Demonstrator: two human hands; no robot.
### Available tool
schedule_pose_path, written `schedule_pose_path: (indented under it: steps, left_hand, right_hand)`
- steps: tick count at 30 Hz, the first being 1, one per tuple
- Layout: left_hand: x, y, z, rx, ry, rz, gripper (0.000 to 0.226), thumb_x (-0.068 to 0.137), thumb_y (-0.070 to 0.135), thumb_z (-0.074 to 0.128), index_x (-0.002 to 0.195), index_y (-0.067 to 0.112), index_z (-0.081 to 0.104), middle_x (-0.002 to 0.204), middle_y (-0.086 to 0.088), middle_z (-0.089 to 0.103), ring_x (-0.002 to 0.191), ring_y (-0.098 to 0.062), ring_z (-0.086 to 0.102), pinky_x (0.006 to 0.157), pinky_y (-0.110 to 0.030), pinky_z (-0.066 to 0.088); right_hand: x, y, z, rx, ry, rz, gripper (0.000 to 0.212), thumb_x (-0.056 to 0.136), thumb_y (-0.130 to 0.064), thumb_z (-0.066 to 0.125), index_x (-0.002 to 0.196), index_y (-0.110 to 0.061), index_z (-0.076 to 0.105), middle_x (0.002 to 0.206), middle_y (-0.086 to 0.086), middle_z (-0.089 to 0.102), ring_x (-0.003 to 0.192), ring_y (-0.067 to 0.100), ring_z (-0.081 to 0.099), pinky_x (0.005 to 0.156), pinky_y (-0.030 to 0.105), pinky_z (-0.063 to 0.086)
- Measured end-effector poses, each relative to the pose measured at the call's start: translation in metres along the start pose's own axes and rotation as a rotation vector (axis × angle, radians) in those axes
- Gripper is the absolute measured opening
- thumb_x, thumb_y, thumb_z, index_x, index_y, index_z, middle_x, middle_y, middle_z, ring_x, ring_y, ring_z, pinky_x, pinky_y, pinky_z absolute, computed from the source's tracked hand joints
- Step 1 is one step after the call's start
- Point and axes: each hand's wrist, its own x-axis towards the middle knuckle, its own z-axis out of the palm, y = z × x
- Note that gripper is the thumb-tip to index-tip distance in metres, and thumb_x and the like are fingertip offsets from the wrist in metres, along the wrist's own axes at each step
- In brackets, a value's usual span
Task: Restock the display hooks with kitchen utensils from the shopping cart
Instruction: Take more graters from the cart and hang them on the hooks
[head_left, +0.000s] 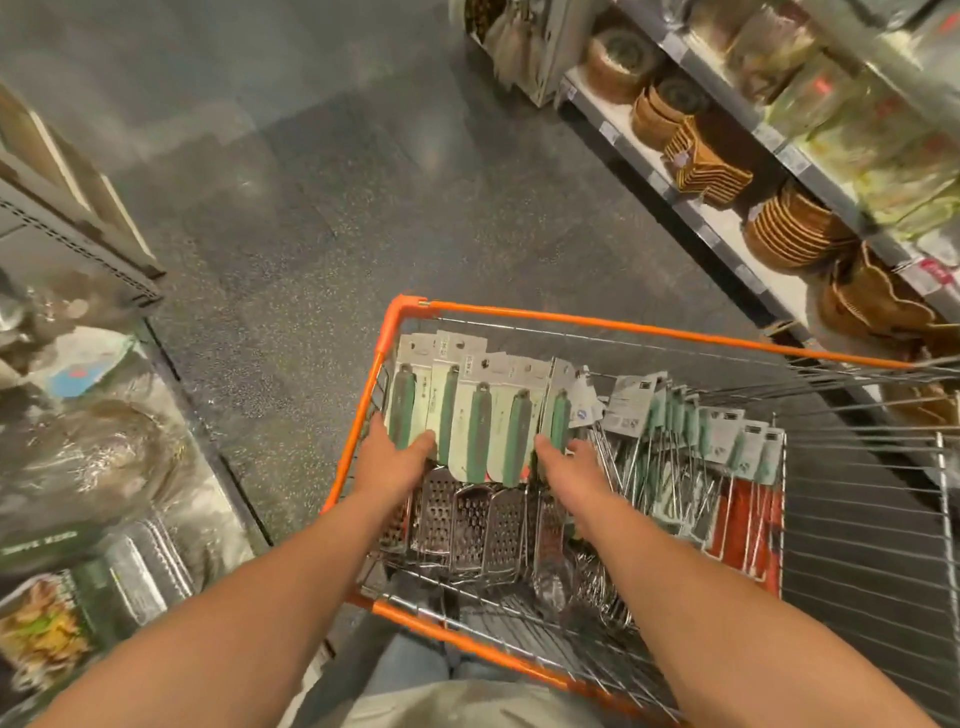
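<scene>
Left hand fingers are tucking behind the grater cards, so the grip is not showing. Right hand fingertips are disappearing among the packs too. Print on the cards is staying too small to read. The cart is running off the right edge. Shelf goods at top right are smearing into blur. Baskets are partly hiding behind the shelf edge. Wrapped items on the left are blurring, cut by the edge.

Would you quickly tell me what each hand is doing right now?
Left hand: grips the left end of the graters stack.
Right hand: grips the stack's right end.
</scene>
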Motion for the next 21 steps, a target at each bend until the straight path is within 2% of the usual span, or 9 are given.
schedule_pose_path:
  steps: [2, 3, 7, 10, 12, 14, 18, 21]
  left_hand:
    - [0.006, 0.0, 0.002, 0.013, 0.003, -0.012, 0.079, 0.087, 0.046, 0.071, 0.153, 0.017, 0.039, 0.145, -0.008, 0.06, 0.128, -0.031, 0.06, 0.112, -0.053, 0.047]
    - [0.006, 0.001, 0.003, 0.036, 0.015, -0.016, 0.079, 0.087, 0.048, 0.069, 0.153, 0.017, 0.04, 0.144, -0.008, 0.06, 0.128, -0.031, 0.06, 0.111, -0.053, 0.048]
    - [-0.004, 0.007, 0.007, 0.121, 0.082, 0.0, 0.088, 0.092, 0.051, 0.068, 0.161, 0.014, 0.029, 0.157, -0.014, 0.048, 0.14, -0.036, 0.05, 0.115, -0.054, 0.043]
    - [-0.008, 0.007, 0.011, 0.149, 0.124, 0.006, 0.091, 0.09, 0.05, 0.073, 0.161, 0.013, 0.028, 0.155, -0.017, 0.048, 0.139, -0.038, 0.05, 0.114, -0.054, 0.044]
    - [-0.01, 0.007, 0.01, 0.128, 0.119, 0.004, 0.104, 0.076, 0.064, 0.077, 0.157, 0.015, 0.033, 0.146, -0.016, 0.057, 0.129, -0.037, 0.059, 0.108, -0.054, 0.05]
    - [-0.008, 0.006, 0.009, 0.114, 0.12, -0.017, 0.112, 0.064, 0.07, 0.078, 0.153, 0.015, 0.037, 0.139, -0.013, 0.061, 0.12, -0.035, 0.064, 0.102, -0.054, 0.054]
    - [-0.015, 0.006, 0.009, 0.111, 0.154, 0.029, 0.082, 0.081, 0.047, 0.084, 0.144, 0.011, 0.044, 0.136, -0.01, 0.06, 0.122, -0.032, 0.06, 0.104, -0.054, 0.052]
    - [-0.023, 0.005, 0.01, 0.186, 0.177, 0.126, 0.082, 0.086, 0.042, 0.082, 0.15, 0.011, 0.042, 0.148, -0.01, 0.051, 0.138, -0.032, 0.049, 0.116, -0.052, 0.042]
  right_hand:
    - [0.007, 0.002, -0.003, -0.01, -0.013, 0.006, 0.072, 0.103, -0.051, 0.052, 0.16, -0.015, 0.025, 0.163, 0.013, 0.033, 0.145, 0.036, 0.039, 0.117, 0.051, 0.034]
    - [0.009, 0.003, -0.004, -0.013, -0.019, 0.01, 0.072, 0.103, -0.051, 0.053, 0.159, -0.015, 0.026, 0.163, 0.014, 0.034, 0.145, 0.036, 0.04, 0.117, 0.051, 0.034]
    - [0.015, 0.006, -0.009, -0.02, -0.058, 0.041, 0.086, 0.092, -0.064, 0.064, 0.154, -0.012, 0.037, 0.153, 0.012, 0.049, 0.133, 0.035, 0.054, 0.113, 0.05, 0.044]
    - [0.018, 0.01, -0.01, 0.022, -0.063, 0.023, 0.07, 0.097, -0.05, 0.065, 0.149, -0.009, 0.045, 0.149, 0.006, 0.053, 0.134, 0.031, 0.053, 0.108, 0.039, 0.041]
    - [0.015, 0.01, -0.009, 0.028, -0.068, -0.001, 0.072, 0.101, -0.048, 0.061, 0.155, -0.007, 0.037, 0.156, 0.008, 0.045, 0.142, 0.031, 0.045, 0.113, 0.042, 0.038]
    - [0.016, 0.01, -0.004, 0.027, -0.066, -0.021, 0.086, 0.099, -0.057, 0.059, 0.16, -0.007, 0.026, 0.165, 0.01, 0.032, 0.149, 0.031, 0.035, 0.119, 0.046, 0.032]
    - [0.013, 0.005, 0.006, -0.025, -0.067, -0.088, 0.086, 0.101, -0.058, 0.052, 0.162, -0.007, 0.019, 0.169, 0.008, 0.024, 0.153, 0.029, 0.028, 0.121, 0.046, 0.028]
    - [0.011, -0.001, 0.014, -0.093, -0.023, -0.145, 0.084, 0.103, -0.057, 0.05, 0.161, -0.005, 0.02, 0.167, 0.011, 0.026, 0.15, 0.031, 0.033, 0.117, 0.043, 0.033]
